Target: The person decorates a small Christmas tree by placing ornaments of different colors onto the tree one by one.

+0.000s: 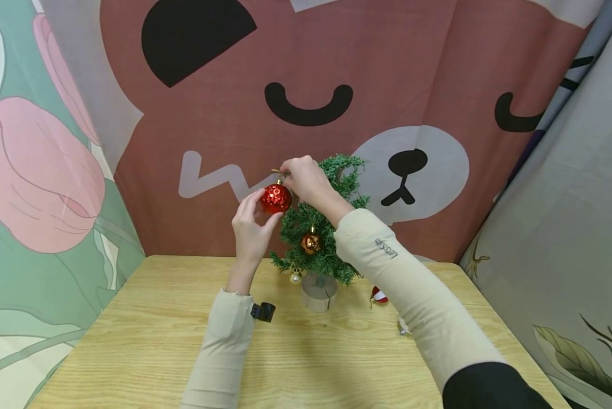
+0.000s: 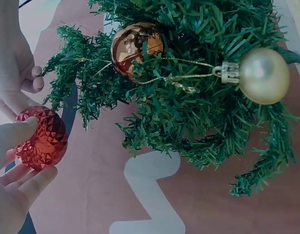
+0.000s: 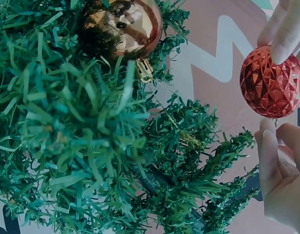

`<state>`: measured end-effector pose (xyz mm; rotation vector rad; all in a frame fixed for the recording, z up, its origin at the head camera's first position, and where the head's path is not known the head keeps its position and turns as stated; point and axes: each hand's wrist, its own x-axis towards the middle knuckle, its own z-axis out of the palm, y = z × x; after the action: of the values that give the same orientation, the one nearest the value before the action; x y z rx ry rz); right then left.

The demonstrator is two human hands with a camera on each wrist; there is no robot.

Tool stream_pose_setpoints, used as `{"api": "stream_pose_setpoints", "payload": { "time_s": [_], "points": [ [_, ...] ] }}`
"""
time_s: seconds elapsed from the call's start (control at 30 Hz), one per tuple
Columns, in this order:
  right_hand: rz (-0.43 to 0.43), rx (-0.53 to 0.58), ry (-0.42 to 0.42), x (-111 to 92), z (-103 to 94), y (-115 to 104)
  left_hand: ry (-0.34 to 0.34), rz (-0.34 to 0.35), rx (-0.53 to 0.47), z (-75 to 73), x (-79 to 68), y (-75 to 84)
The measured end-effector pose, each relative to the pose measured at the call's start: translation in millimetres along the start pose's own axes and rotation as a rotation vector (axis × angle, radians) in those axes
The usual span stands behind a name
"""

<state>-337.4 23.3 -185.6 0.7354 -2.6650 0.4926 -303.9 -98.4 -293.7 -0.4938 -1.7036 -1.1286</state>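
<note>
A faceted red Christmas ball [image 1: 276, 199] is held between the thumb and fingers of my left hand [image 1: 248, 230], left of a small artificial Christmas tree [image 1: 295, 227]. Just above the ball, my right hand [image 1: 311, 180] pinches at its gold hanging string near the cap. In the right wrist view, those fingertips meet right by the red ball [image 3: 271, 83]. A shiny copper ball [image 1: 311, 243] hangs at the tree's front. Below it, a pale gold ball [image 2: 264, 75] dangles from a gold loop.
The tree's round wooden base [image 1: 318, 295] stands on a wooden table [image 1: 147, 341]. Right of it lie a red-and-white ornament [image 1: 379, 295] and a silvery ornament [image 1: 403, 327], partly hidden by the right sleeve. A printed curtain [image 1: 224, 125] hangs behind.
</note>
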Motion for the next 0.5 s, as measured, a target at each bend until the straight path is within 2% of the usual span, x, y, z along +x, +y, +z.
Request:
{"api": "stream_pose_setpoints", "payload": {
  "time_s": [0.3, 0.5],
  "points": [
    [-0.025, -0.036, 0.034, -1.0, -3.7, -0.2, -0.030, -0.014, 0.006, 2.7, 4.2, 2.5],
    [0.008, -0.006, 0.021, -1.3, -6.8, 0.4, -0.026, -0.002, -0.001, 3.8, 7.2, 5.4]
  ]
}}
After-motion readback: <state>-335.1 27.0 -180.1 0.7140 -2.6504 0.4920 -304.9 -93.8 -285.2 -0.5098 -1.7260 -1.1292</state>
